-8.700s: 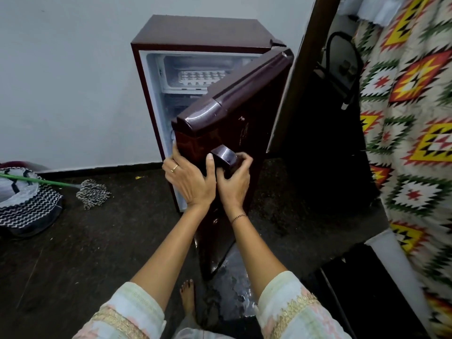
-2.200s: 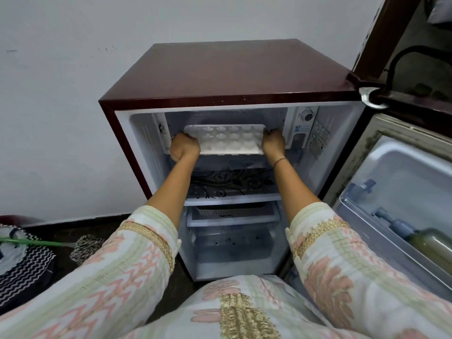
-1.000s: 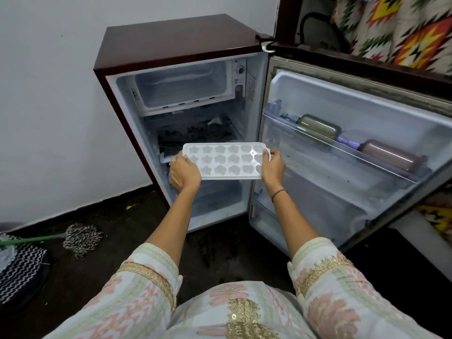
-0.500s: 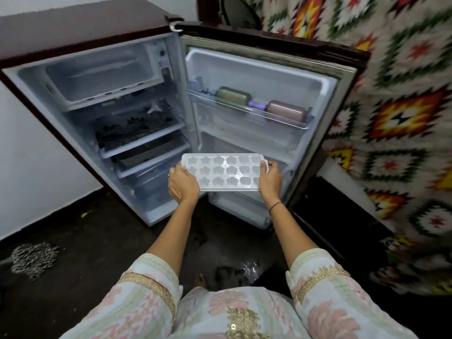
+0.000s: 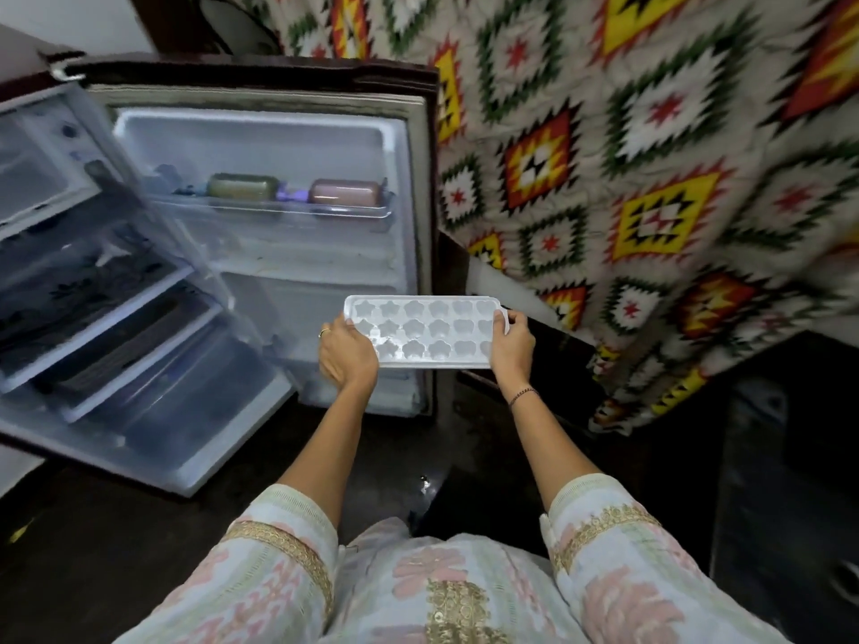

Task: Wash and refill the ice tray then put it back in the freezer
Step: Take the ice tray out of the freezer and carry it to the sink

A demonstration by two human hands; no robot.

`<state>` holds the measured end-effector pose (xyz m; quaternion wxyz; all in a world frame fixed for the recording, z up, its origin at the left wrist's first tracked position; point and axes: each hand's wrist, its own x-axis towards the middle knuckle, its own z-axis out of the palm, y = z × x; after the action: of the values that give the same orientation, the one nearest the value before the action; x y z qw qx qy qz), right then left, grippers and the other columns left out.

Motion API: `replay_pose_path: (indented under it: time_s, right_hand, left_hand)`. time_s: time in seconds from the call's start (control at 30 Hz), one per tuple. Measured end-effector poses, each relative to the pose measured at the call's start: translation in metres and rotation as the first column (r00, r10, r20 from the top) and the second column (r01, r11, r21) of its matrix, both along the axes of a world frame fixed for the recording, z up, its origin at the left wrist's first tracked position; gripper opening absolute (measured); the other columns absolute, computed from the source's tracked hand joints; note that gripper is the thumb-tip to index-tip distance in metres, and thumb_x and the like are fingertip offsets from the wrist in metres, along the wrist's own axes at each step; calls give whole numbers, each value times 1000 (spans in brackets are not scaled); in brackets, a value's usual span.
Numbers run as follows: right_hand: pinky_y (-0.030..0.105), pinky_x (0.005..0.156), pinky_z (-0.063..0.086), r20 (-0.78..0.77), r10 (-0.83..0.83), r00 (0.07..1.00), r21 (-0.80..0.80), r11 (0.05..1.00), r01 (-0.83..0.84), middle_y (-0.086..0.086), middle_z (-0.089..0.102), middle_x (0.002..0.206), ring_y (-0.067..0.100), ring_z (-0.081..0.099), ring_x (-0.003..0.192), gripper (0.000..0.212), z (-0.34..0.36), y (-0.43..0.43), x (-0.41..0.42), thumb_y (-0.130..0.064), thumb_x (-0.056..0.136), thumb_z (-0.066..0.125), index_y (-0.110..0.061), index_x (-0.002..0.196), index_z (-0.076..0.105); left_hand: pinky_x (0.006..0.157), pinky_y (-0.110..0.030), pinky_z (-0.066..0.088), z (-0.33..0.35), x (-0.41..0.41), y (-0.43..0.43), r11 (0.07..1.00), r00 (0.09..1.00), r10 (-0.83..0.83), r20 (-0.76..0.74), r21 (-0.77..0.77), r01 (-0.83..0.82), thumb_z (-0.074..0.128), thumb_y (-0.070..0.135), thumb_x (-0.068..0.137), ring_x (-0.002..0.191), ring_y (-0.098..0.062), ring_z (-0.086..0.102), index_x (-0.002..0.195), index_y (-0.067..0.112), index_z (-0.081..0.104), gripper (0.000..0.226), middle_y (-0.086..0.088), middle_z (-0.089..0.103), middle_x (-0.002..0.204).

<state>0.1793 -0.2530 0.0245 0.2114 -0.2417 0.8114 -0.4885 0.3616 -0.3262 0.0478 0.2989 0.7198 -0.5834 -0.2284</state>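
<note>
White ice tray [image 5: 427,332] held level in the air with both hands, out of the fridge [image 5: 139,327], in front of the lower part of the open fridge door [image 5: 279,146] and above the dark floor [image 5: 93,550]. Left hand [image 5: 346,357] grasps the tray's left short end, thumb on top over the rim, fingers underneath and hidden; ring [image 5: 324,332] on one finger. Right hand [image 5: 511,346] grasps the right short end the same way, thumb on the top edge, fingers curled under; thin bracelet [image 5: 523,395] on that wrist. The tray has three rows of flower- or star-shaped cells; cannot tell if they hold ice or water. The fridge stands open at left, blurred, with the freezer box [image 5: 32,178] at its top and shelves below; what is on the shelves is too smeared to tell. The door swings out to the far middle, inner side facing the camera. The door shelf [image 5: 279,211] carries a green container [image 5: 242,186] and a pink container [image 5: 346,192] lying on their sides, with a small purple item between them. A patterned cloth [image 5: 650,178] in red, yellow, green and white fills the far right and hangs down beside the door edge. Both sleeves [image 5: 279,564] are pale with pink flowers and gold trim, near the bottom of the view.
</note>
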Motion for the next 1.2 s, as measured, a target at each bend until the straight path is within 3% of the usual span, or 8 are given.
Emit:
replay_pose_path:
  time_s: [0.23, 0.47, 0.57, 0.73, 0.83, 0.97, 1.13, 1.2]
  right_hand:
    - [27, 47, 29, 4, -209, 978, 49, 977, 209, 5, 53, 79, 19, 49, 68, 41, -2, 41, -62, -42, 98, 39, -5, 110, 52]
    - [31, 48, 27, -18, -412, 911, 32, 911, 412, -2, 40, 63, 11, 38, 54, 35, 2, 76, -104, -38, 100, 39, -7, 83, 43]
    - [29, 46, 24, -28, -488, 872, 61, 870, 489, -2, 40, 63, 12, 39, 55, 35, 2, 86, -121, -37, 100, 38, -7, 83, 43]
    - [30, 61, 32, 22, -598, 801, 47, 801, 597, 2, 47, 70, 24, 49, 72, 36, -3, 99, -148, -40, 99, 40, -8, 83, 43]
    - [31, 64, 36, 23, -640, 768, 52, 768, 638, 15, 59, 89, 30, 56, 84, 40, -3, 102, -159, -40, 99, 41, -3, 95, 52]
    - [31, 70, 42, 68, -702, 709, -9, 710, 704, 15, 62, 104, 28, 59, 93, 42, -3, 105, -171, -39, 99, 42, -1, 111, 56]
    - [26, 51, 36, 52, -776, 628, -21, 628, 778, 7, 57, 83, 21, 55, 76, 34, -5, 116, -182, -40, 99, 41, -8, 92, 49]
    - [24, 50, 36, 49, -809, 586, -24, 585, 811, 3, 54, 77, 16, 51, 69, 33, -5, 123, -185, -40, 99, 41, -9, 89, 46]
  left_hand:
    - [89, -43, 42, 3, -79, 8, 980, 979, -200, -35, 2, 200, 32, 20, 102, 110, -35, 53, 121, 5, 56, 34, -17, 54, 122]
    - [88, -41, 42, 5, -149, 12, 912, 910, -411, -55, -16, 411, 32, 19, 102, 111, -33, 53, 130, 13, 53, 36, -14, 54, 124]
    - [82, -40, 43, 7, -179, 12, 873, 872, -488, -33, -22, 488, 32, 20, 102, 106, -34, 55, 126, 9, 55, 35, -15, 54, 122]
    - [80, -41, 44, 4, -225, 10, 811, 811, -585, -28, -34, 584, 33, 22, 102, 104, -35, 56, 122, 5, 56, 35, -16, 56, 119]
    - [81, -41, 44, 3, -248, 6, 770, 770, -638, -21, -28, 637, 32, 24, 102, 105, -35, 56, 125, 6, 55, 37, -16, 56, 120]
    - [81, -41, 44, -3, -279, -1, 693, 693, -721, -13, -38, 720, 30, 26, 103, 107, -34, 55, 129, 7, 52, 39, -15, 54, 124]
    - [84, -40, 44, -11, -312, -1, 602, 601, -799, -29, -49, 797, 31, 24, 102, 108, -33, 53, 130, 8, 52, 38, -15, 54, 125]
    - [84, -40, 43, -14, -325, 3, 552, 550, -834, -42, -60, 832, 31, 22, 102, 107, -34, 53, 125, 4, 53, 37, -17, 55, 122]
